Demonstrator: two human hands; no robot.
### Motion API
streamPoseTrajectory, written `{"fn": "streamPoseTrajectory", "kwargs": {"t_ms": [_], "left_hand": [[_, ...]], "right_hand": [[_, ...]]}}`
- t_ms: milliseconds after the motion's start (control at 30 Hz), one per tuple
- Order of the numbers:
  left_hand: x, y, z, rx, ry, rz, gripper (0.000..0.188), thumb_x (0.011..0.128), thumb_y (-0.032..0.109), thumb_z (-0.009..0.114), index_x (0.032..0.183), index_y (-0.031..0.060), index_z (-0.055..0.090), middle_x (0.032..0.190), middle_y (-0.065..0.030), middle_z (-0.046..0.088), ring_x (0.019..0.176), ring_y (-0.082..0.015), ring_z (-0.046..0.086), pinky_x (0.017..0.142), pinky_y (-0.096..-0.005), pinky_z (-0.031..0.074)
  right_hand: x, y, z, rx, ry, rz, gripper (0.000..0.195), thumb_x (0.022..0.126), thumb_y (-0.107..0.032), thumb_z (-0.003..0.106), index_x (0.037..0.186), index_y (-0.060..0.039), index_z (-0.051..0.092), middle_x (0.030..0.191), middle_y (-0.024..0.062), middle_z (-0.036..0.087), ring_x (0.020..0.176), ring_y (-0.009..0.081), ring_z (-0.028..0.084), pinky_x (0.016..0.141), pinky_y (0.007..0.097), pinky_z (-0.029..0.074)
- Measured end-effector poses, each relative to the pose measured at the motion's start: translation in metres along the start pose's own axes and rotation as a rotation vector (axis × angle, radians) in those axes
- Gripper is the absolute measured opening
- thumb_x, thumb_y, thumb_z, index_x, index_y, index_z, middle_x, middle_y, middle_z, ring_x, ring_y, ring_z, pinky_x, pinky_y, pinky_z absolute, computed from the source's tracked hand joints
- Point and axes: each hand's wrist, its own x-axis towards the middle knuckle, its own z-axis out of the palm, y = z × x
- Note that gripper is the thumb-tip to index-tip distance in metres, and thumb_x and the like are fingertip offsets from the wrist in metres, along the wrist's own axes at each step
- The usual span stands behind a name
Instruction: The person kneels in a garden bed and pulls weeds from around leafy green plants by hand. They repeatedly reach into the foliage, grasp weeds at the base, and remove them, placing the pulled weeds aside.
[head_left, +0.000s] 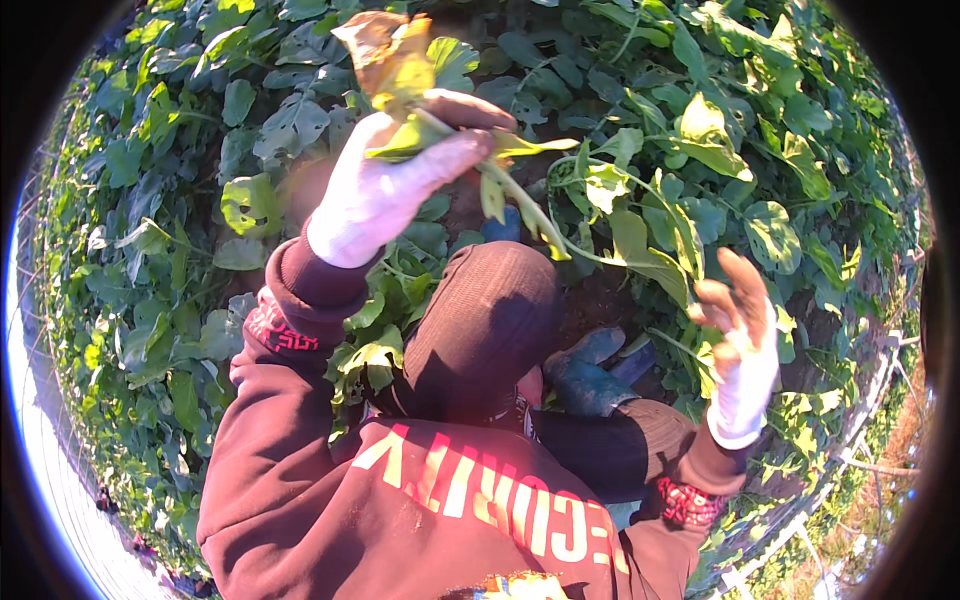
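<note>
My left hand (420, 161), in a white glove with soil-darkened fingers, is raised above the plants. Between its thumb and fingers it grips a plucked leaf (517, 199) by the pale stalk, together with a browned, withered leaf (382, 52). The stalk's lower end hangs toward the right. Off to the right, my right hand (731, 337) wears a similar stained glove. Its fingers are spread and slightly bent, and I see nothing held in them. Close beside those fingertips are the drooping leaves (652, 262) of a broad-leaved plant, some full of holes.
Dense leafy crop plants (292, 124) surround me on the left and ahead. My bent knee (487, 315) rises in the middle, and a teal boot (592, 371) rests on dark soil. Pale poles (862, 427) run along the right edge. Sheeting (52, 465) curves along the left rim.
</note>
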Motion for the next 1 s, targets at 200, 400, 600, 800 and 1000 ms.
{"fn": "streamPoseTrajectory", "kwargs": {"t_ms": [200,400,600,800,1000], "left_hand": [[0.010,-0.010,0.086,0.708,-0.395,0.149,0.036,0.087,0.021,0.062,0.115,-0.0009,0.056,0.098,-0.0107,0.065,0.087,-0.0194,0.062,0.078,-0.0307,0.049],[-0.018,-0.069,0.007,0.973,-0.248,0.070,0.042,0.087,0.026,0.059,0.121,0.0025,0.053,0.109,-0.0157,0.062,0.097,-0.0273,0.062,0.083,-0.0344,0.048],[-0.091,-0.155,-0.073,1.476,-0.431,-0.328,0.040,0.087,0.037,0.052,0.109,0.0052,0.059,0.101,-0.0174,0.061,0.094,-0.0337,0.059,0.080,-0.0422,0.048],[-0.109,-0.143,-0.076,1.453,-0.572,-0.566,0.037,0.089,0.037,0.049,0.100,0.0050,0.062,0.083,-0.0183,0.063,0.082,-0.0381,0.060,0.073,-0.0443,0.048],[-0.079,-0.089,-0.046,1.626,-0.608,-0.324,0.033,0.085,0.036,0.053,0.086,0.0045,0.064,0.081,-0.0164,0.063,0.080,-0.0353,0.061,0.069,-0.0439,0.048]], "right_hand": [[-0.002,0.026,0.027,0.146,-0.245,0.224,0.037,0.086,-0.026,0.060,0.111,0.0010,0.055,0.075,0.0036,0.056,0.062,0.0094,0.050,0.057,0.0236,0.041],[-0.185,0.080,-0.186,-0.080,0.254,0.476,0.031,0.090,-0.020,0.052,0.112,0.0016,0.055,0.050,-0.0040,0.036,0.039,0.0057,0.031,0.037,0.0221,0.026],[-0.448,0.117,-0.374,-0.011,1.570,0.145,0.043,0.095,-0.026,0.045,0.129,-0.0018,0.043,0.095,0.0030,0.034,0.075,0.0130,0.036,0.066,0.0275,0.030],[-0.334,0.158,-0.291,0.381,1.276,0.156,0.043,0.098,-0.026,0.038,0.133,-0.0006,0.040,0.134,0.0147,0.043,0.102,0.0206,0.049,0.092,0.0335,0.041],[-0.131,0.154,-0.117,0.444,0.502,0.409,0.034,0.095,-0.018,0.045,0.122,0.0016,0.049,0.097,0.0141,0.060,0.068,0.0167,0.058,0.064,0.0281,0.049]]}}
